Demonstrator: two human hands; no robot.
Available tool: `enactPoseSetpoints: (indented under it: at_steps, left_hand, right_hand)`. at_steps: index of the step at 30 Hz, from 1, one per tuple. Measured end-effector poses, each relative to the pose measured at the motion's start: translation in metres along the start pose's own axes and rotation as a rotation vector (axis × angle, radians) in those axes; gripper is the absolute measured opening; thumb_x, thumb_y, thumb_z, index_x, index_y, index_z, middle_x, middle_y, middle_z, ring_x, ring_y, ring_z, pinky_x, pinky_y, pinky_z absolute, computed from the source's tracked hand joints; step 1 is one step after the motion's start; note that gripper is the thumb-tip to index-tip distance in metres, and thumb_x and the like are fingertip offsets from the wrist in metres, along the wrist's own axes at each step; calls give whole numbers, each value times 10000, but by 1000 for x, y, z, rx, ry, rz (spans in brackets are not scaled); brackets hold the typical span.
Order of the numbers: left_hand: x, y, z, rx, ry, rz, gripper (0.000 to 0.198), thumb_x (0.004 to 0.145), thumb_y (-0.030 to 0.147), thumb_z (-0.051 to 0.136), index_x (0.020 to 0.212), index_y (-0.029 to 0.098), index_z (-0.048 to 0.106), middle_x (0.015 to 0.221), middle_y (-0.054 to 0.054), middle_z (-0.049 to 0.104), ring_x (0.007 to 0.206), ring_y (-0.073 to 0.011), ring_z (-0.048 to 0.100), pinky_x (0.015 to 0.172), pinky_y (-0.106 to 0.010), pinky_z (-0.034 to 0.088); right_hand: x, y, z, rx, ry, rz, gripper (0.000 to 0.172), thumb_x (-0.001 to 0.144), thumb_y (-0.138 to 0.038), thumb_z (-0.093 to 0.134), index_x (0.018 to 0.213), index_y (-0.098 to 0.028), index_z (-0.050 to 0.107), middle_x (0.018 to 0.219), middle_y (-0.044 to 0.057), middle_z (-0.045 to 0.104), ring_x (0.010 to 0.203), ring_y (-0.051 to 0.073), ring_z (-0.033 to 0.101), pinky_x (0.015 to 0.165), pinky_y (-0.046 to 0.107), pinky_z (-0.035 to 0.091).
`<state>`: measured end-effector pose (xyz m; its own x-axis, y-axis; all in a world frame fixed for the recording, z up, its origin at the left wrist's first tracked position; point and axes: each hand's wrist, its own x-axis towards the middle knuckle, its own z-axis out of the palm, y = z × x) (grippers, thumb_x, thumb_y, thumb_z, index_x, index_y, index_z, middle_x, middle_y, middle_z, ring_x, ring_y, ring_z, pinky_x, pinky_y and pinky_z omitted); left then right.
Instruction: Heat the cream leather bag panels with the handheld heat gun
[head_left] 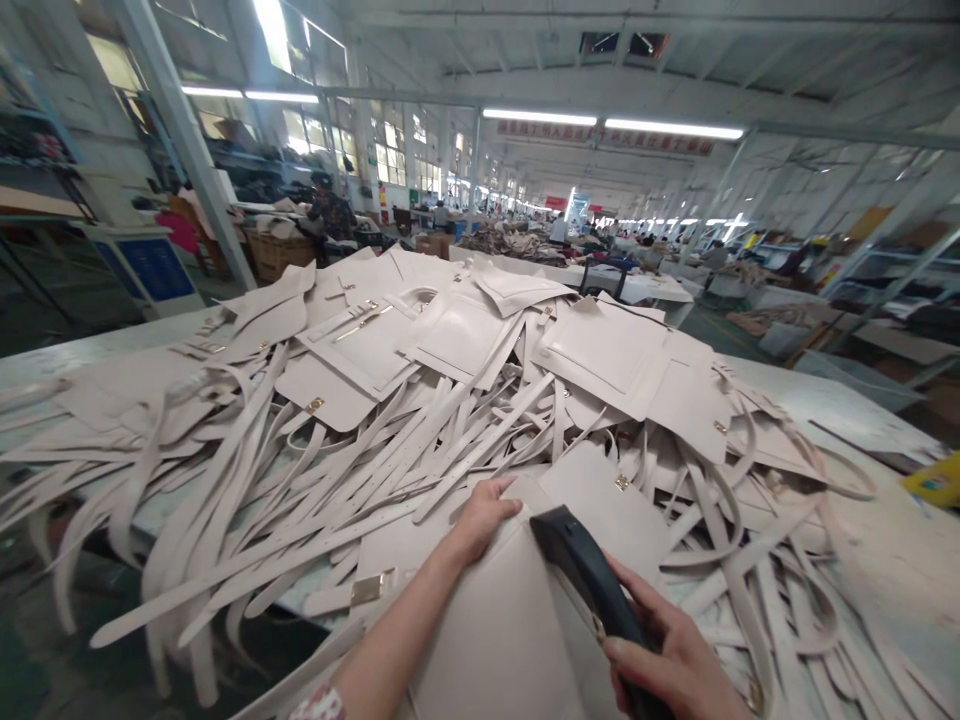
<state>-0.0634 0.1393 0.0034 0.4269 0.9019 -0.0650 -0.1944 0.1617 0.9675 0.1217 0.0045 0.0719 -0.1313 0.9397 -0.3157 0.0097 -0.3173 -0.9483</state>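
My left hand (484, 518) grips the upper edge of a beige leather bag panel (495, 640), its thumb bent over the top. My right hand (667, 640) is wrapped around a black stapler (585, 570) with a metal strip along its side. The stapler's front end is beside the panel's upper right edge, just right of my left fingers. Whether it touches the panel I cannot tell. Behind the panel lies a beige flap (600, 500) with a small gold clasp (622, 483). Another gold metal piece (367, 588) shows left of my left forearm.
A large heap of beige leather bag pieces (465, 330) covers much of the worktable (795, 400). Long straps (217, 500) hang over its left front edge. A yellow object (934, 482) is at the right edge. A person (330, 215) is behind the table on the left.
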Motion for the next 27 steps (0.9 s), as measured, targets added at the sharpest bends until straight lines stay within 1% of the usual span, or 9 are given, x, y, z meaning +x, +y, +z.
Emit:
enactPoseSetpoints:
  at_steps: [4,8,10,12,15,19,22,24,27]
  left_hand:
    - [-5,2,2,-149,-44,34,496,642,140,568,1138,135,559,851,-42,668,698,-168,591,672,-254,432]
    - [-7,5,2,-185,-20,20,514,636,173,615,1145,131,554,865,-48,666,726,-179,592,709,-273,435]
    - [-7,6,3,-162,4,6,518,629,182,627,1139,122,558,846,-48,665,718,-178,590,695,-269,436]
    - [-7,6,3,-129,7,-12,545,606,174,640,1141,118,555,826,-44,662,707,-180,587,665,-263,437]
    - [-4,6,4,-55,20,-39,586,556,147,659,1133,127,560,805,-28,656,697,-180,582,621,-245,432]
    - [1,9,5,92,70,-79,543,534,118,648,1073,134,594,804,-15,652,670,-158,567,593,-218,415]
    - [3,11,6,122,44,-105,571,522,80,624,1087,145,584,800,-7,650,673,-151,566,601,-213,412]
    - [4,10,6,100,16,-109,607,518,56,604,1114,161,566,806,1,647,674,-143,564,604,-209,411]
    - [4,10,7,74,11,-110,635,516,42,589,1136,176,548,822,7,643,663,-129,557,595,-199,408]
  right_hand:
    - [-3,6,2,16,22,-11,806,659,-348,669,1326,-140,269,533,-39,578,369,109,492,336,185,385]
    - [12,1,8,13,201,-109,783,661,-353,682,1321,-179,299,533,-56,549,381,126,484,345,225,418]
    - [13,1,6,50,249,-119,813,657,-366,694,1333,-192,276,525,-58,548,387,133,485,351,231,420]
    - [7,5,2,90,251,-105,856,647,-386,701,1345,-195,244,536,-53,559,391,139,488,347,234,419]
    - [-6,14,-5,54,267,-95,855,625,-391,709,1336,-211,270,615,-34,591,416,137,501,363,232,423]
    - [-17,32,-7,-19,279,-71,804,624,-313,686,1322,-194,303,780,4,633,451,120,509,415,220,418]
    - [-18,46,-5,22,226,-54,791,609,-256,651,1316,-156,309,899,42,649,486,123,520,440,215,397]
    - [-19,53,-4,58,178,-75,778,605,-257,629,1308,-130,320,914,62,659,559,159,563,461,223,398]
    - [-20,55,-5,89,156,-98,782,592,-274,614,1300,-104,330,1008,96,647,799,228,602,566,235,436]
